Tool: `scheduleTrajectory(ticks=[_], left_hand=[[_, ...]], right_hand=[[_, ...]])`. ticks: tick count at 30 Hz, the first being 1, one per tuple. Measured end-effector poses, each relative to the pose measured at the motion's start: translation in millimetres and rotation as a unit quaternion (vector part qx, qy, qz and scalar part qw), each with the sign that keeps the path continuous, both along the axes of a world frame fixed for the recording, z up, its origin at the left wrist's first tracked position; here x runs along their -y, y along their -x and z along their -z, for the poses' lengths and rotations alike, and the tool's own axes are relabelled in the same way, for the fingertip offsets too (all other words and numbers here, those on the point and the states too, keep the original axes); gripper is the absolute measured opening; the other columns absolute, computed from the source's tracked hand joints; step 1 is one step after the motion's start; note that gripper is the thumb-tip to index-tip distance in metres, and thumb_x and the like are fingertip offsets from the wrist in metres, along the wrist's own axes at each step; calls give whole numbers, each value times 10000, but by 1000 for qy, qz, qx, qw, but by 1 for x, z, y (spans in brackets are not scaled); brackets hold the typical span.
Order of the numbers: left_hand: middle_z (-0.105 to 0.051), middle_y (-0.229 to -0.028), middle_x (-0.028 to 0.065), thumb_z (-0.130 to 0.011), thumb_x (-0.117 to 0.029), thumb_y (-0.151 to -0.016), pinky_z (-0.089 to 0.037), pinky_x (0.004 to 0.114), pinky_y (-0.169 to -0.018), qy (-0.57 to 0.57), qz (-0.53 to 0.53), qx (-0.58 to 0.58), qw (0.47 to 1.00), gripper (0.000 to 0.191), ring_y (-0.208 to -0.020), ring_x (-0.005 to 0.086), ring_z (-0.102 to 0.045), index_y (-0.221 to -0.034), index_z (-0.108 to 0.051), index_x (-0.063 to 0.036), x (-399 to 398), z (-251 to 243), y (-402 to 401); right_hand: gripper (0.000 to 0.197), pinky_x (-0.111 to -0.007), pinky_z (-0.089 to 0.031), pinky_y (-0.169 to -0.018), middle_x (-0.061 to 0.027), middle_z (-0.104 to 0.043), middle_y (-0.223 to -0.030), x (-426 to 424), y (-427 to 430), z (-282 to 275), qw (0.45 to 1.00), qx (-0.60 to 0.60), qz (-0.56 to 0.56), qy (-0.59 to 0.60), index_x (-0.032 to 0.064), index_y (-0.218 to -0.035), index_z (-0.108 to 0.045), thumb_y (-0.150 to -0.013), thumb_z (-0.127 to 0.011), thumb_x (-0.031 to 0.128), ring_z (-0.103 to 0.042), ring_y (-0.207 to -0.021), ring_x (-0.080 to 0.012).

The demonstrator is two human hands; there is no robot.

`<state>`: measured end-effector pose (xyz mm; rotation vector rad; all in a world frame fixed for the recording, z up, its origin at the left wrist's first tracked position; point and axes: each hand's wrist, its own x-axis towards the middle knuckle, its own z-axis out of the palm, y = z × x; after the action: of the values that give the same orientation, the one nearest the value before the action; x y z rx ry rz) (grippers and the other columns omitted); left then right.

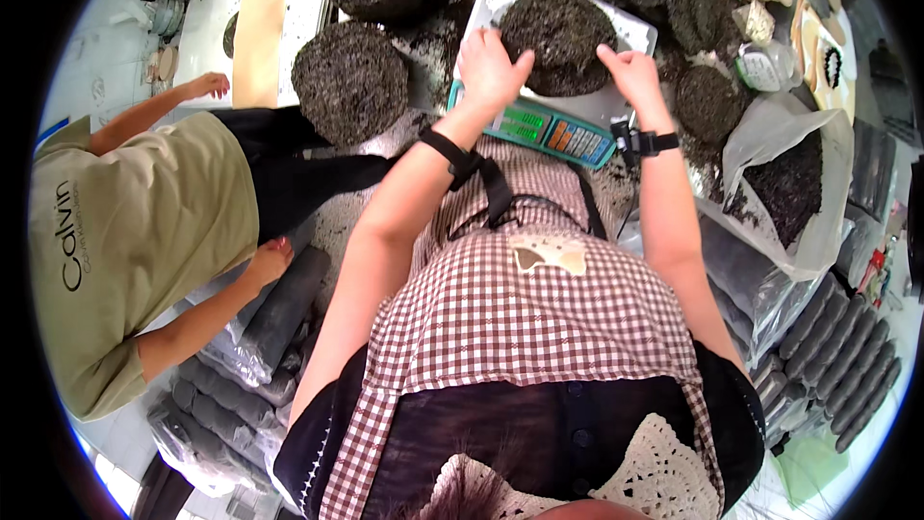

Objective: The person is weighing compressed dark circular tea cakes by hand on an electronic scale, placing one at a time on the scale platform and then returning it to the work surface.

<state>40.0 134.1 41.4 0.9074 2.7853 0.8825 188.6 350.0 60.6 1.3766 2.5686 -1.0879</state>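
A round cake of dark dried material that looks like seaweed (559, 32) is at the white pan of a digital scale (476, 11), in front of me. It seems layered, perhaps one cake on another. My left hand (492, 71) grips its left edge, thumb across the near side. At the right edge my right hand (634, 79) holds it with the thumb on the rim and the other fingers curled. The undersides of the fingers are hidden. Below the pan, the scale's teal panel (552, 133) has a lit green display and a keypad.
Another person (144, 224) stands close on my left. More dark cakes (351, 83) lie around the scale. To the right are a clear jar (769, 66) and an open plastic bag (823, 231) of loose dark material. Packed dark rolls (841, 361) are stacked low on the right.
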Motion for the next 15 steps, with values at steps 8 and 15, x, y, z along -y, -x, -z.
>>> scheduleTrajectory(ticks=[8, 15], left_hand=[[-558, -1159, 215, -758, -315, -793, -408, 460, -1014, -106, -44, 91, 989, 533, -1139, 390, -505, -1159, -573, 24, -15, 10, 10], [-553, -1246, 197, -711, -167, -843, -389, 449, -1055, -196, -28, 67, 978, 469, -1207, 367, -499, -1238, -539, 19, 46, -31, 19]], right_hand=[[348, -301, -507, -783, -100, -677, -1053, -21, 25, 51, 874, -294, 157, 355, -59, -1206, -594, -875, -694, -12, -640, -894, -180], [414, -448, -518, -1014, -178, -625, -1234, -32, 78, 28, 764, -376, 156, 501, -60, -1330, -489, -925, -573, -82, -628, -1128, -304]])
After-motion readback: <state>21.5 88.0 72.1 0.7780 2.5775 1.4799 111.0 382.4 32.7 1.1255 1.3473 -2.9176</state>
